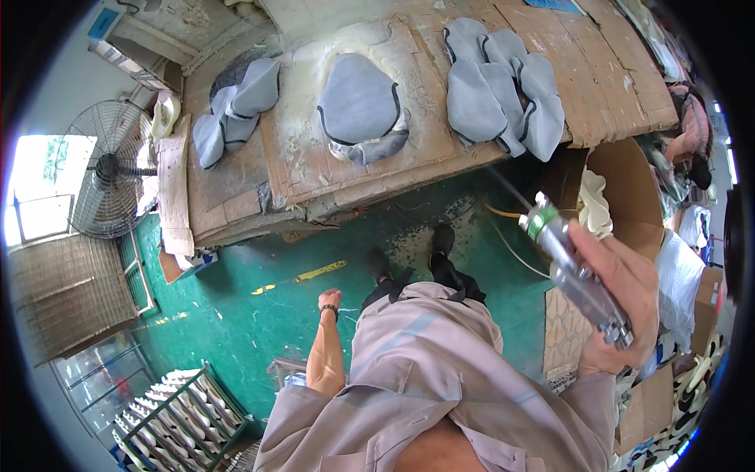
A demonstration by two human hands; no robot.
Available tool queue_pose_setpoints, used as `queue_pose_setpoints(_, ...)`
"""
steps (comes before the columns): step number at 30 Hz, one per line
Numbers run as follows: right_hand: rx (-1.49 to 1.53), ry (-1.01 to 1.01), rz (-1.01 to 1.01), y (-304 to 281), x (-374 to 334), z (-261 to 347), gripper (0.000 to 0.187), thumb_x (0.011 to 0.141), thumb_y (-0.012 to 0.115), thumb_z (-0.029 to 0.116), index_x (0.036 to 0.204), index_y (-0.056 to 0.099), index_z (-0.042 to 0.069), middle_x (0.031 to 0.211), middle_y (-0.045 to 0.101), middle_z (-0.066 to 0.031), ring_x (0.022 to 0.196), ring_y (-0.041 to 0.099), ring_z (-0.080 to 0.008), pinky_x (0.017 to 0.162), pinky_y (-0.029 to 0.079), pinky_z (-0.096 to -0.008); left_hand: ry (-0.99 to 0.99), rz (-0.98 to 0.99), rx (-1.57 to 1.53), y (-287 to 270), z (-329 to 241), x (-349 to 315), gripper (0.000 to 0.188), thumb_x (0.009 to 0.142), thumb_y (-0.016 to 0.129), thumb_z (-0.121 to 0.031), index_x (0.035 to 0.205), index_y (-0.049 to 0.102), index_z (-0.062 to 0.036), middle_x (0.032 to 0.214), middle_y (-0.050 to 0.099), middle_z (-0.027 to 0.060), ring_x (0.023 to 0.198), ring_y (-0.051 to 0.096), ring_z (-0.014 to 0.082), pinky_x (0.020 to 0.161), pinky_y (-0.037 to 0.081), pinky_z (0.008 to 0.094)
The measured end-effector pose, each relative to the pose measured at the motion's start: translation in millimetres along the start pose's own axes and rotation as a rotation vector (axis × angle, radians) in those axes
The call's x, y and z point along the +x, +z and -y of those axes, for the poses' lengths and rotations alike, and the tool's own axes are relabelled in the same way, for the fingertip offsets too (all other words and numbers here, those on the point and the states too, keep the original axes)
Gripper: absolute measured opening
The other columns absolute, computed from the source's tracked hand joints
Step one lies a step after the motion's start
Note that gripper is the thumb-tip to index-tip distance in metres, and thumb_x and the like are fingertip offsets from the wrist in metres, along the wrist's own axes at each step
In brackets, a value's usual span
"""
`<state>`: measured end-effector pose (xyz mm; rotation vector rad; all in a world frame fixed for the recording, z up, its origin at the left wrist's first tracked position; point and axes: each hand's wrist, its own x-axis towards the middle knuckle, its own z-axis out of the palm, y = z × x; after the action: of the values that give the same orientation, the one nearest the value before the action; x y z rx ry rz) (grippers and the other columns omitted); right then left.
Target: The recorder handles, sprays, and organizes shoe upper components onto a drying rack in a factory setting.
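Observation:
My right hand (629, 291) is wrapped round a metal spray gun (560, 242) with a green ring near its front. The gun is held up to the right of my body, beyond the table's front edge. A thin pale streak runs from its tip toward the table; I cannot tell whether it is spray or a part. Low at my left side, my left hand (329, 299) is closed with nothing seen in it, a dark band at the wrist. On the table, a grey padded piece with black edging (358, 98) lies flat on a whitish, crusted patch, away from both hands.
Cardboard covers the table (314, 169). Overlapping grey pieces lie at its left (250, 93) and right (480, 98). A large cardboard box (637, 185) stands at right, near a pale hose (519, 256). A caged fan (106, 169) and a rack of pale parts (181, 421) stand left.

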<state>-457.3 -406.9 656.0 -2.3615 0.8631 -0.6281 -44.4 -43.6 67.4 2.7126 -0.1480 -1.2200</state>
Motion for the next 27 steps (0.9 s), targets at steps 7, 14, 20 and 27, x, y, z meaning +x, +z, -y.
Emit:
queue_pose_setpoints(7,-0.068,-0.038,0.048,24.5,9.8,46.4,0.064,0.071,0.084,0.012,0.130,0.064,-0.004,0.073,0.061,-0.0098,0.060,0.061,-0.0188,0.051,0.045,-0.0318,0.074,-0.029,-0.053,1.9,11.5,-0.8,0.035,0.079,0.074,-0.026,0.112,0.078,-0.0148,0.109,0.076,0.0104,0.106,0.070,0.0260,0.097,0.052,0.0360)
queue_pose_setpoints(14,-0.136,-0.175,0.212,20.8,5.9,38.6,0.064,0.070,0.083,0.012,0.130,0.064,-0.004,0.076,0.063,-0.0085,0.058,0.059,-0.0171,0.047,0.044,-0.0310,0.745,-0.384,-0.354,-36.9,-135.6,3.7,0.023,0.084,0.070,-0.017,0.106,0.076,-0.0114,0.109,0.073,0.0123,0.098,0.070,0.0275,0.091,0.053,0.0373)
queue_pose_setpoints(20,-0.123,-0.146,0.209,9.9,1.6,25.9,0.065,0.068,0.085,0.011,0.128,0.065,-0.004,0.072,0.059,-0.0062,0.055,0.056,-0.0161,0.047,0.043,-0.0295,1.089,-0.521,-0.389,-104.5,-352.6,-66.3,0.032,0.083,0.072,-0.011,0.115,0.071,-0.0114,0.118,0.068,0.0131,0.107,0.064,0.0307,0.094,0.050,0.0414)
queue_pose_setpoints(27,-0.205,0.204,0.040,-9.6,-34.4,4.0,0.052,0.070,0.070,0.039,0.104,0.078,0.000,0.077,0.066,-0.0108,0.067,0.062,-0.0207,0.065,0.046,-0.0314,1.308,-0.713,0.063,-132.3,-462.0,-66.3,0.039,0.076,0.080,-0.019,0.114,0.074,-0.0156,0.129,0.062,0.0116,0.125,0.054,0.0319,0.106,0.043,0.0452)
